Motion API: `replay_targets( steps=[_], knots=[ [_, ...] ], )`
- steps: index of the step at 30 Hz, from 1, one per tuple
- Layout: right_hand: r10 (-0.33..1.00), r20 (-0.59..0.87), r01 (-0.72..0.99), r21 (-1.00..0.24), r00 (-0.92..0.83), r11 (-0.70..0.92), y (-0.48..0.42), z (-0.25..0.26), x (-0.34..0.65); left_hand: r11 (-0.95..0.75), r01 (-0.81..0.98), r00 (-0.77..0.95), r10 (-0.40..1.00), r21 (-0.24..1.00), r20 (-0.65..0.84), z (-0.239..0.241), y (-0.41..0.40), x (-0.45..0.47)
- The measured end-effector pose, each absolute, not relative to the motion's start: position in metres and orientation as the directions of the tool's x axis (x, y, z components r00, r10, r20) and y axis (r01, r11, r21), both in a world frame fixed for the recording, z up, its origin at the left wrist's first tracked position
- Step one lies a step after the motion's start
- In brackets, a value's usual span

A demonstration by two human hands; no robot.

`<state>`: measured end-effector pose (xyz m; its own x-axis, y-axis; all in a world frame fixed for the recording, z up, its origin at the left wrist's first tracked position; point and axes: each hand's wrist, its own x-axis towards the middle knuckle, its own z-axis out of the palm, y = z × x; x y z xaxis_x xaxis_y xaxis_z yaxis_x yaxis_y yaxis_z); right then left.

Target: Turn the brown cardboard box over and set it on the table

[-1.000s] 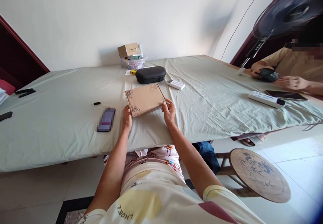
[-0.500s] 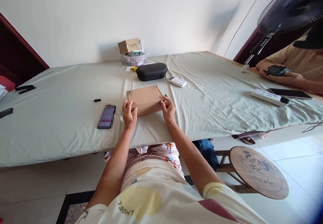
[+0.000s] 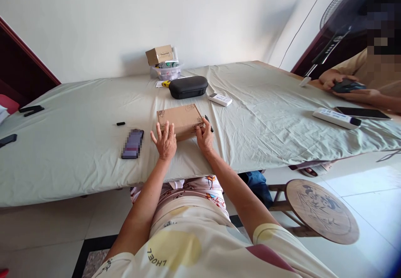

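A flat brown cardboard box [image 3: 178, 116] with black scribbled drawings at its corners lies closed on the cloth-covered table in front of me. My left hand [image 3: 165, 142] is open, fingers spread over the box's front left part. At the front right corner, the bent fingers of my right hand [image 3: 205, 137] grip the box's edge, thumb toward the front. Just beyond those fingers a black pen [image 3: 209, 123] lies beside the box, partly hidden by the hand. A small black cap-like piece [image 3: 120, 123] and a phone [image 3: 133, 143] lie left of the box.
Behind the box are a black zip case [image 3: 188, 87], a white device [image 3: 220, 99] and a plastic tub [image 3: 167, 72] with a small carton [image 3: 159, 55] on top. At right, another person's hands hold a dark object [image 3: 347, 85] near a fan. A wooden stool [image 3: 322, 211] stands below.
My left hand has let go of the box's left corner, shifted right and spread its fingers. My right hand has slid slightly left along the corner, uncovering more of the pen.
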<state>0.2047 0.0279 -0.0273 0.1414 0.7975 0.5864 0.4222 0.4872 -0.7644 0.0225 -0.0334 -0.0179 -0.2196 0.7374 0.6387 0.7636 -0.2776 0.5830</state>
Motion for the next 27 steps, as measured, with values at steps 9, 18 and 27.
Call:
replay_targets(
  steps=[9,18,27],
  knots=[
    [0.800,0.586,0.416,-0.764,0.130,0.492,0.029,-0.030,0.201,-0.308,0.841,-0.063,0.761,0.445,0.645,-0.015,-0.035,0.047],
    [0.784,0.602,0.430,-0.754,0.151,0.496,0.030,-0.033,0.200,-0.388,0.813,0.056,0.795,0.435,0.604,-0.011,-0.019,0.066],
    [0.784,0.596,0.423,-0.764,0.174,0.488,0.035,-0.035,0.204,-0.422,0.800,0.115,0.806,0.427,0.581,-0.006,-0.010,0.100]
  ],
)
